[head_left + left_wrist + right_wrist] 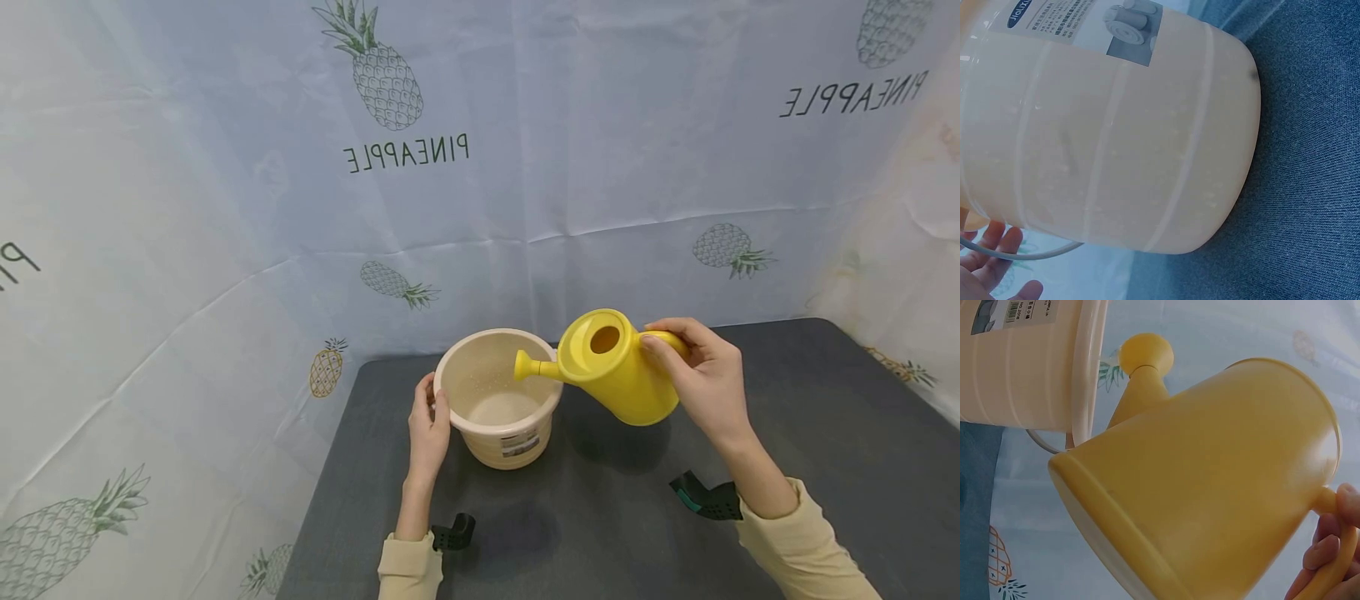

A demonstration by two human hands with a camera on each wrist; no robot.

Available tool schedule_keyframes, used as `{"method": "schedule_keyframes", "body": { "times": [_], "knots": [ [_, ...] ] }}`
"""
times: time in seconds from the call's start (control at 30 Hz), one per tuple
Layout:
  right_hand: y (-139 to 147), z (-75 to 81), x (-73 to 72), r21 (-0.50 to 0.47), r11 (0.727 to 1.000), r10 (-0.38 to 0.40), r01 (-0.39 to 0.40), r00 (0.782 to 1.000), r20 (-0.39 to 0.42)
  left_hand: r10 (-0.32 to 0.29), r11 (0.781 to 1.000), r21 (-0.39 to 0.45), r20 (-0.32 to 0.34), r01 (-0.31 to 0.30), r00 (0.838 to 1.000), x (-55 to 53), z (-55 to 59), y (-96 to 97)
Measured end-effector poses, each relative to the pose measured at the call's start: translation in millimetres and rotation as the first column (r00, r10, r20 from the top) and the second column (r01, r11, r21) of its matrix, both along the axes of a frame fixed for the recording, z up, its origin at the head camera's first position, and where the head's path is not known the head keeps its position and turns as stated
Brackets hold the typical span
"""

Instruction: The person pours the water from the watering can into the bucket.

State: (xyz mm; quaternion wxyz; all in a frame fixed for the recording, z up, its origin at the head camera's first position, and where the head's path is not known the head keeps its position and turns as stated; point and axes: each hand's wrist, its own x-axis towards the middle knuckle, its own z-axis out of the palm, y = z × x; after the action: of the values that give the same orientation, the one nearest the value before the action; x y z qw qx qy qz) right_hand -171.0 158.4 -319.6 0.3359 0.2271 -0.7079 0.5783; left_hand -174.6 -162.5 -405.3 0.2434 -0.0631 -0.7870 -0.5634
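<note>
A cream plastic bucket (510, 454) with a printed label stands on the dark table. My left hand (429, 429) grips it at the left rim, beside the wire handle (1054, 252) in the left wrist view. My right hand (708, 375) holds a yellow watering can (630, 387) by its handle (1345, 550), raised off the table to the right of the bucket. The can tilts left, and its spout (531, 367) reaches over the bucket's right rim. Small spots show on the bucket's inner wall. Whether water is flowing I cannot tell.
The dark table (600, 533) stretches out around the bucket, farther to the right. A pale curtain (570, 167) printed with pineapples hangs behind and along the left side. Dark straps with camera mounts (453, 532) sit on both wrists.
</note>
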Motion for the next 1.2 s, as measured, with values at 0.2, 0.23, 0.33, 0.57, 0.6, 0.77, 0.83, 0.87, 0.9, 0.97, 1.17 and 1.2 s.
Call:
{"method": "schedule_keyframes", "body": {
  "times": [0.2,0.23,0.33,0.57,0.6,0.77,0.83,0.87,0.9,0.97,1.17,1.2],
  "knots": [
    [-0.5,0.6,0.6,0.001,1.0,-0.001,0.001,1.0,0.003,-0.007,1.0,0.006,0.0,0.007,1.0,-0.3,-0.1,-0.9],
    [-0.5,0.8,0.7,0.003,1.0,-0.003,0.003,1.0,0.003,-0.007,1.0,0.005,-0.002,0.007,1.0,-0.3,-0.1,-1.0],
    [-0.6,1.3,0.9,0.006,1.0,-0.008,0.008,1.0,0.003,-0.005,1.0,0.004,0.0,0.005,1.0,-0.4,0.3,-1.3],
    [-0.8,1.4,0.9,0.006,1.0,0.0,0.0,1.0,-0.006,-0.009,1.0,0.005,-0.003,0.009,1.0,-0.4,0.0,-1.1],
    [-0.9,1.5,0.9,0.008,1.0,-0.002,0.002,1.0,-0.007,-0.01,1.0,0.005,-0.001,0.01,1.0,-0.4,-0.1,-1.0],
    [-1.1,1.5,0.1,0.015,1.0,-0.006,0.006,1.0,-0.014,-0.01,1.0,0.013,0.012,0.01,1.0,0.3,0.3,-0.5],
    [-1.2,1.5,-0.2,0.017,1.0,-0.009,0.009,1.0,-0.016,-0.009,1.0,0.014,0.014,0.009,1.0,0.5,0.7,-0.5],
    [-1.2,1.6,0.0,0.018,1.0,-0.011,0.011,1.0,-0.016,-0.008,1.0,0.012,0.014,0.008,1.0,0.5,0.9,-0.6],
    [-1.3,1.6,0.1,0.016,1.0,-0.011,0.011,1.0,-0.015,-0.006,1.0,0.01,0.012,0.006,1.0,0.5,1.0,-0.6],
    [-1.3,1.7,0.5,0.012,1.0,-0.007,0.007,1.0,-0.014,-0.004,1.0,0.005,0.006,0.004,1.0,0.3,1.1,-0.6],
    [-1.2,2.3,0.6,0.004,1.0,0.002,-0.002,1.0,-0.012,0.002,1.0,-0.004,-0.002,-0.002,1.0,-0.1,0.8,-0.6],
    [-1.2,2.3,0.5,0.001,1.0,0.001,-0.001,1.0,-0.009,0.003,1.0,-0.005,0.0,-0.003,1.0,-0.1,0.8,-0.6]
  ]
}}
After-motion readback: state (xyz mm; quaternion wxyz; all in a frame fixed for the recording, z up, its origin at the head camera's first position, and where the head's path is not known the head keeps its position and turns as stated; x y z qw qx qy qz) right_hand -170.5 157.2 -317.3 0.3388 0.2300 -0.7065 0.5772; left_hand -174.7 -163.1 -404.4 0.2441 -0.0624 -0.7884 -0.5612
